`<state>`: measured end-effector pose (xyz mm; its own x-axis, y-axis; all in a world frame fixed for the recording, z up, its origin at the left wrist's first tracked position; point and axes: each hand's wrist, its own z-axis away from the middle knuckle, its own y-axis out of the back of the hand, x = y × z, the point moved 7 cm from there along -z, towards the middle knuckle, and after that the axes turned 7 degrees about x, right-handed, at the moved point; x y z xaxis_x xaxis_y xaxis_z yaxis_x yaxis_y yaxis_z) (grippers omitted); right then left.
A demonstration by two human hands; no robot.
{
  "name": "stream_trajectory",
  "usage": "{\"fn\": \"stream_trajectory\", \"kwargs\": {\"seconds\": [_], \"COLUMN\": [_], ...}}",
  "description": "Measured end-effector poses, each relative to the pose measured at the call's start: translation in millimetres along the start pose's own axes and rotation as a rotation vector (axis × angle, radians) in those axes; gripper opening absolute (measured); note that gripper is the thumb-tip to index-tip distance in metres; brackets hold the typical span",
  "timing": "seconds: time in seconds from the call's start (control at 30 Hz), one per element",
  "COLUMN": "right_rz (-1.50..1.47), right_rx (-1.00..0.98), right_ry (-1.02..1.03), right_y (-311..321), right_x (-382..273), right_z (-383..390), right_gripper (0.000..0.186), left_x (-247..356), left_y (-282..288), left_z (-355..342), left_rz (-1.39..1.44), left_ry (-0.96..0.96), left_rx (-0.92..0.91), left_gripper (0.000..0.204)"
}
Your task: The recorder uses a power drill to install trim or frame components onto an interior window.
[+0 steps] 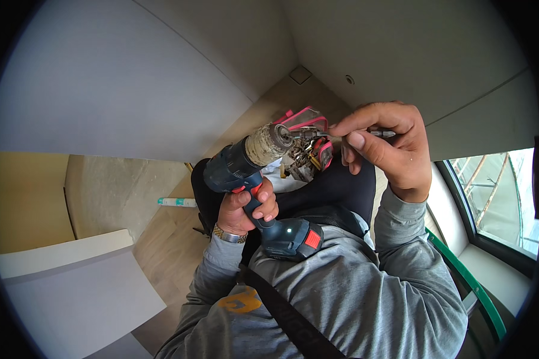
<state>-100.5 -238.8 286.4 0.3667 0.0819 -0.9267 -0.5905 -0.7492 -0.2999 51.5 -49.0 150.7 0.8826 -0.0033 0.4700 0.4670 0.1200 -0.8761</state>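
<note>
My left hand [244, 208] is wrapped round the handle of a dark blue cordless drill [232, 167] with a red switch and a battery at its base. The drill's worn, dirt-caked chuck [268, 143] faces right, toward my right hand [389, 143]. Thumb and fingers of that hand pinch a slim metal driver bit [384, 133]. One bit end sticks out past the fingers on the right, while its other end lies close to the mouth of the chuck. Whether the bit sits inside the chuck, I cannot tell.
Below the hands lies an open red-trimmed tool bag [310, 157] full of small metal parts. Grey panels [126, 78] meet in a corner ahead. A white-and-green tube [177, 202] lies on the floor at left. To the right are a window [497, 197] and a green rail [470, 284].
</note>
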Motion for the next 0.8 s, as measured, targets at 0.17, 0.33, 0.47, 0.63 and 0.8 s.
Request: {"fn": "stream_trajectory", "kwargs": {"seconds": [0.17,0.33,0.47,0.63,0.8], "right_rz": [0.12,0.035,-0.104,-0.552,-0.648], "right_rx": [-0.086,-0.143,-0.116,0.09,0.043], "right_ry": [-0.037,-0.021,0.065,0.5,0.404], "right_y": [-7,-17,-35,-72,-88], "right_x": [9,7,29,62,76], "right_z": [-9,-22,-33,-26,-24], "right_gripper": [0.015,0.02,0.033,0.033,0.034], "left_x": [1,-1,-3,-5,-5], "left_y": [-3,-4,-7,-5,3], "left_z": [1,2,-1,1,5], "left_rz": [-0.007,-0.049,-0.01,0.051,0.038], "left_ry": [-0.006,0.004,-0.005,-0.035,-0.085], "left_rx": [0.013,-0.033,-0.054,-0.063,0.038], "left_gripper": [0.037,0.05,0.052,0.058,0.06]}}
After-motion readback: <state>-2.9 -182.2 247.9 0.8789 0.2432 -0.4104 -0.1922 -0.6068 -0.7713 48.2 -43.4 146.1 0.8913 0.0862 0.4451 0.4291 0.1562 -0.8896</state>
